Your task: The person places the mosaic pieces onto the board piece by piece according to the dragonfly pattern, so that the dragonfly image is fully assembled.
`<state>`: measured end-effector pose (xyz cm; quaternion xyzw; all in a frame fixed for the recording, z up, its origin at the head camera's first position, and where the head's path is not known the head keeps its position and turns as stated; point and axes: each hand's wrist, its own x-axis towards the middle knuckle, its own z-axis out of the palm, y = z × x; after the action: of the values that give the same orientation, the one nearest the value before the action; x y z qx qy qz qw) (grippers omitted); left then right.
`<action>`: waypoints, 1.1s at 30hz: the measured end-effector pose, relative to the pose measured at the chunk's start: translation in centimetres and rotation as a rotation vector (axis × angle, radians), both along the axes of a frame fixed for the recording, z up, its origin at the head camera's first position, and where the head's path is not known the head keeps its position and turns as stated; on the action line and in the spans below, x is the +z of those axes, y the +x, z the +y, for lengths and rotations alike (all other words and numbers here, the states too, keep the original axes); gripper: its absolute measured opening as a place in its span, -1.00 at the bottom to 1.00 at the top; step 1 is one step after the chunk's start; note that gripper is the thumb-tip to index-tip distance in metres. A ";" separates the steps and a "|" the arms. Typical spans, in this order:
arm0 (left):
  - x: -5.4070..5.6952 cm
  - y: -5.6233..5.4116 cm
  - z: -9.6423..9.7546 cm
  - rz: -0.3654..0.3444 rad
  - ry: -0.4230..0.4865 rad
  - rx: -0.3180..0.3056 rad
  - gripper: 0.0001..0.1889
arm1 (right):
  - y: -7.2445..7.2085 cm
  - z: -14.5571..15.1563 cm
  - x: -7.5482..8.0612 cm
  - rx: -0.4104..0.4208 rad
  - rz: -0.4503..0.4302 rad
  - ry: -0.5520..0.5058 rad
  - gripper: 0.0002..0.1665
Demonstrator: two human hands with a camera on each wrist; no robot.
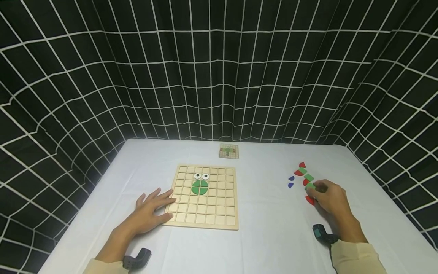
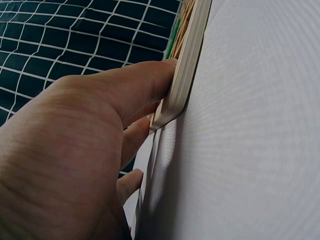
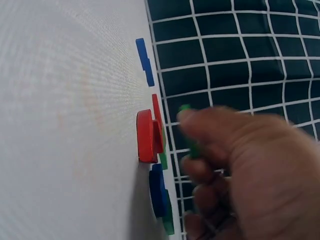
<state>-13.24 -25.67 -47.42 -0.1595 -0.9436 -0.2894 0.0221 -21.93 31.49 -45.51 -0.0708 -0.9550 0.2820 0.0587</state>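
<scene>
My left hand (image 1: 147, 215), fingers spread, rests at the left edge of a wooden grid board (image 1: 220, 198). In the left wrist view its thumb (image 2: 145, 82) touches the board's side near a corner. Two round eye pieces (image 1: 205, 176) sit on the board above green quarter-round pieces (image 1: 196, 190) that form a disc. Over at the right, my right hand (image 1: 331, 198) pinches a green piece (image 3: 193, 148) between thumb and fingers, raised off the table in the right wrist view. Around it lie red pieces (image 1: 309, 200), green pieces (image 1: 308, 177) and blue pieces (image 1: 291, 185).
A small pattern card (image 1: 229, 151) lies beyond the board on the white tablecloth (image 1: 267, 228). Black curtains with a white grid (image 1: 212, 76) hang behind the table and at both sides. Each wrist wears a dark camera mount (image 1: 137, 259).
</scene>
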 end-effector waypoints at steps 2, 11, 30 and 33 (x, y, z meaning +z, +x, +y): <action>-0.1 -0.1 0.0 -0.002 -0.002 -0.002 -0.49 | 0.3 -0.4 0.4 0.006 0.041 -0.010 -0.42; -0.2 -0.1 0.3 -0.015 0.004 -0.004 -0.50 | 2.0 -3.9 3.7 0.163 0.256 -0.053 -0.61; -0.1 0.0 0.0 -0.013 -0.007 0.001 -0.49 | 2.4 -15.0 8.9 0.609 0.703 -0.206 -0.67; 0.0 0.0 0.0 -0.008 -0.008 0.002 -0.49 | 2.3 -16.7 9.0 0.640 0.701 -0.230 -0.68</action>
<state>-13.23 -25.67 -47.45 -0.1576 -0.9449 -0.2863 0.0177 -19.60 14.77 -36.53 0.3195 -0.8143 0.3965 0.2788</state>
